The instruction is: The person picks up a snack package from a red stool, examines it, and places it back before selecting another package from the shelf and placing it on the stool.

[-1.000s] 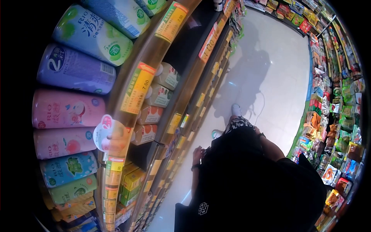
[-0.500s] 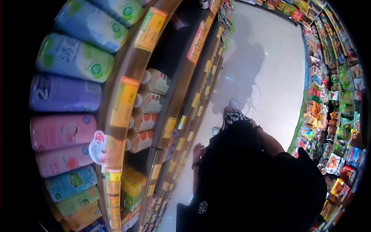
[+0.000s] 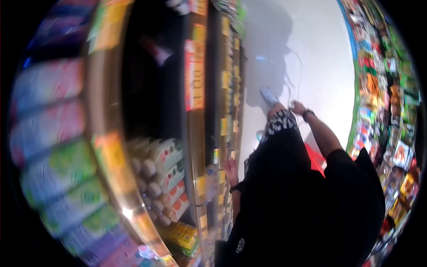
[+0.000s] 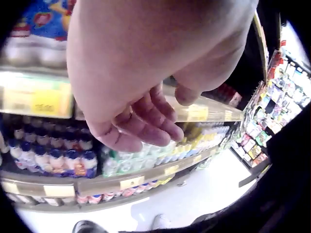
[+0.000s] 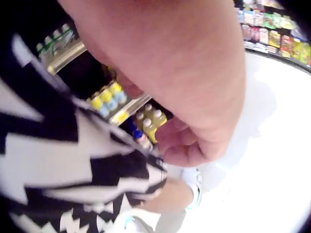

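My left hand (image 3: 231, 171) hangs beside the shelf edge at my left, its fingers loosely bent and holding nothing. In the left wrist view those fingers (image 4: 146, 128) overlap rows of small blue-capped bottles (image 4: 63, 158) and shelf price tags. Ahead of my thigh, my right hand (image 3: 299, 108) hangs with loosely curled fingers. In the right wrist view that hand (image 5: 187, 143) is close to the hem of black-and-white patterned shorts (image 5: 116, 170), with nothing seen in it.
Tall shelving with blurred drink cans (image 3: 58, 169), white-capped bottles (image 3: 171, 164) and yellow boxes (image 3: 183, 233) runs along my left. Packaged snacks (image 3: 369, 84) line the right. Between them lies pale floor (image 3: 316, 53). Something red (image 3: 315, 158) shows beside my right arm.
The head view has swung, so the left shelves look shifted and blurred. My left hand is now closer to the shelf edge. The right hand has swung forward from the shorts, and something red has appeared.
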A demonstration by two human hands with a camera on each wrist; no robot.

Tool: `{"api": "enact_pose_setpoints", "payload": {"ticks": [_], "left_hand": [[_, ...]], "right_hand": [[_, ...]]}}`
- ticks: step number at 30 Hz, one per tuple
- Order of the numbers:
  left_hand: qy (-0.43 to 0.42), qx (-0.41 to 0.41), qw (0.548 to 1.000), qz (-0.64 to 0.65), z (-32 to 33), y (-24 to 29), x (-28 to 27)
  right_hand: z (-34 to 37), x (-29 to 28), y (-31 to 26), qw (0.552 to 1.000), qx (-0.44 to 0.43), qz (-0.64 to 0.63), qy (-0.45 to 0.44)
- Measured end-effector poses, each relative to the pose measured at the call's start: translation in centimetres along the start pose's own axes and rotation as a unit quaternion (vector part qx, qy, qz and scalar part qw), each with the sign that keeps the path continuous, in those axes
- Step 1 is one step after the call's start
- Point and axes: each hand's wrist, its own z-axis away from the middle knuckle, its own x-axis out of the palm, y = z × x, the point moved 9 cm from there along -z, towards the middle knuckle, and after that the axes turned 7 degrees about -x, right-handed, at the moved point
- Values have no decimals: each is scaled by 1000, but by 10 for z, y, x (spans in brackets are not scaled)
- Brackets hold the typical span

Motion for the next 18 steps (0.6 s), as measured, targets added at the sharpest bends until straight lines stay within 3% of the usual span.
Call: {"api": "enact_pose_setpoints", "payload": {"ticks": [2,3,5,7,8,11,14,18], "left_hand": [[-23,-125,948,291,-28,-6,18],[-30,-171,900,400,-45,-26,25],[-59,-158,899,405,-92,-44,36],[-52,-50,991,113,-92,106,63],[-51,-59,991,110,-104,125,78],[-28,-39,991,128,-153,169,96],[-79,-45,985,149,-192,207,130],[-73,-61,986,138,-228,239,160]], "right_hand": [[-22,-24,-3,993,1,-97,71],[-19,-48,-22,987,40,-152,16],[-43,-82,-49,985,32,-169,25],[-80,-109,-71,978,-6,-202,60],[-101,-117,-82,972,-14,-225,68],[-138,-176,-158,955,-151,-223,123],[-158,-230,-240,929,-246,-250,116],[-197,-274,-331,905,-365,-171,136]]}}
